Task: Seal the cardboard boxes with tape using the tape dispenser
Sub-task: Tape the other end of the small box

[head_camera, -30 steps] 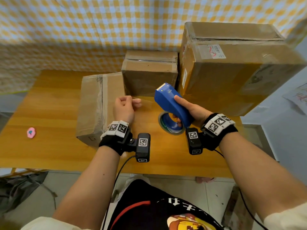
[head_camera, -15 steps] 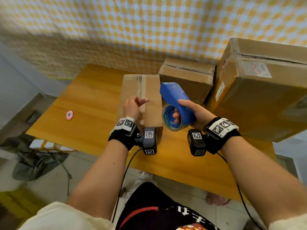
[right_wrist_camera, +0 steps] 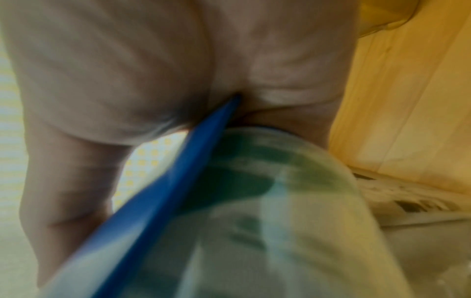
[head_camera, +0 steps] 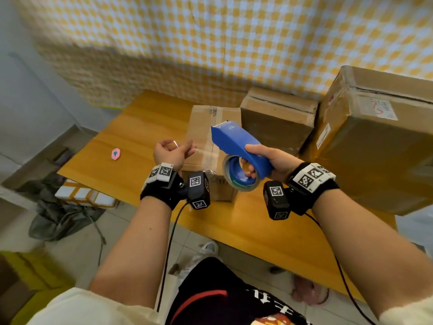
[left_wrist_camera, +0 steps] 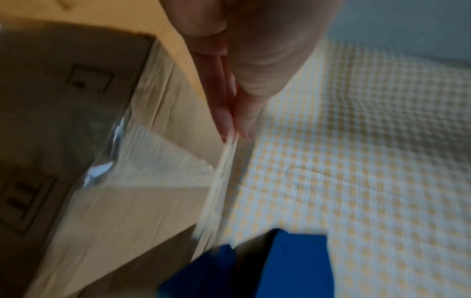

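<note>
**Tape end drawn out from the dispenser above a small carton**

Seen from the head camera, a person stood at a wooden counter [head_camera: 145,118] that ran from the middle left of the frame to the lower right. The right hand [head_camera: 264,160], at centre, was wrapped round the handle of a blue tape dispenser [head_camera: 236,146], fingers hooked through its roll of clear tape [head_camera: 239,181]. The left hand [head_camera: 172,153], just left of it, pinched the free end of the tape strip [left_wrist_camera: 219,181] between thumb and fingertips; the left wrist camera showed the strip stretched from those fingertips down to the dispenser at the bottom of the frame.

Behind both hands, at centre, lay a small cardboard box [head_camera: 206,127] with tape already along its top seam. A second box [head_camera: 276,116] stood to its right, and a large box [head_camera: 375,137] filled the right edge. A small pink object [head_camera: 115,153] lay alone at the left of the counter.

The tape looked thin, limp and sticky, likely to fold onto itself or cling to fingers, so it was best held by its very end and kept taut. The dispenser seemed light and rigid, with a toothed cutter at its nose to keep clear of skin. The boxes crowded the right and the back; open room lay to the left of the small box, and the counter's near edge ran just below the wrists.
</note>
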